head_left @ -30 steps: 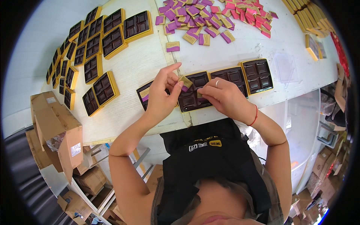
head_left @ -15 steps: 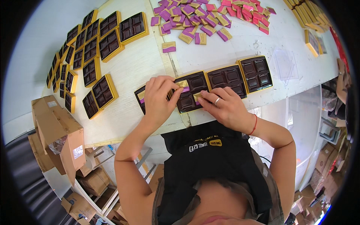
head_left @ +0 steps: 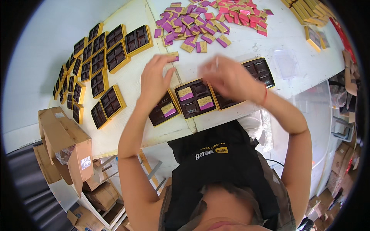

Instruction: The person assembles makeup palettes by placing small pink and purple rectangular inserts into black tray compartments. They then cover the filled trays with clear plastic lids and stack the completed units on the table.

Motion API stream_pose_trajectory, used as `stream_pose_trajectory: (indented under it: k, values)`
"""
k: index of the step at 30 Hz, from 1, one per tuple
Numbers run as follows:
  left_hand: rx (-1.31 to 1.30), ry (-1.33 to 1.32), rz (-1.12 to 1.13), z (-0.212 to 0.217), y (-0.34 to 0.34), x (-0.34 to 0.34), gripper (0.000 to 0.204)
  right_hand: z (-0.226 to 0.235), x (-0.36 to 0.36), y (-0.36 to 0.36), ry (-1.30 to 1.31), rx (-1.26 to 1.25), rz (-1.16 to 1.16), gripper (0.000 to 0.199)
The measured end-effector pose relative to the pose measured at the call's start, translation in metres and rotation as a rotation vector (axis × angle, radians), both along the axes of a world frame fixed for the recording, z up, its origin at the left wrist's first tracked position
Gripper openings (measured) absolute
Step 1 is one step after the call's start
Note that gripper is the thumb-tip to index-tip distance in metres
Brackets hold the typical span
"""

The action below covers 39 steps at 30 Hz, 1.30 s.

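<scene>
A: What finish do we see on the trays?
B: Dk brown plastic, v. glossy, moulded; gold edging looks like smooth card.
A: & wrappers?
B: Purple/gold wrappers we'd call smooth w/ slight sheen; paper or foil, can't tell. Pink wrappers: shinier, catching glare.
A: Table?
B: White, smooth, semi-gloss, bit scuffed.
A: Rest, asap?
B: We've a clear plastic piece, shiny; matt brown cardboard carton; matt black cloth garment.

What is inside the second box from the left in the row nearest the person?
One gold-and-purple piece sits in the upper-left compartment, another in the lower-right. The other two compartments show dark liner. What lies under the pieces is covered.
</scene>
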<state>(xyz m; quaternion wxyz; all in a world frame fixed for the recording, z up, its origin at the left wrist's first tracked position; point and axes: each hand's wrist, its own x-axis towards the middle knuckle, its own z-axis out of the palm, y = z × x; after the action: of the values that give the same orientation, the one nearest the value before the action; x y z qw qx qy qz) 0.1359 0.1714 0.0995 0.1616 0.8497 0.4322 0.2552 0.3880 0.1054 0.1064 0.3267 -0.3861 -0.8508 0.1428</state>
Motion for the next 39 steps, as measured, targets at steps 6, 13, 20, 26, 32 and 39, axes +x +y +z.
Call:
stream_pose_trajectory:
  k: [6,13,20,26,32,39]
  values:
    - [-0.171,0.291,-0.046,-0.024,0.057,0.003,0.036,-0.048,0.003,0.104,-0.282,-0.156,-0.414,0.037]
    - [-0.408,-0.017,0.039,-0.014,0.044,0.021,0.026,-0.058,0.001,0.103,-0.107,-0.185,-0.544,0.042]
    - [-0.536,-0.228,-0.199,0.000,-0.023,0.077,0.013,-0.050,-0.009,0.097,-0.259,-0.240,-0.562,0.041]
    - [-0.514,-0.085,-0.158,-0.002,-0.028,0.091,0.011,-0.066,0.025,0.107,-0.185,-0.232,-0.406,0.030]
    - [-0.517,-0.165,-0.132,-0.010,-0.039,0.090,0.016,-0.001,0.083,0.034,0.230,-0.375,-0.255,0.016]
    - [-0.003,0.128,-0.182,-0.018,-0.061,0.082,0.046,-0.010,0.075,-0.060,0.201,-0.366,-0.135,0.016]
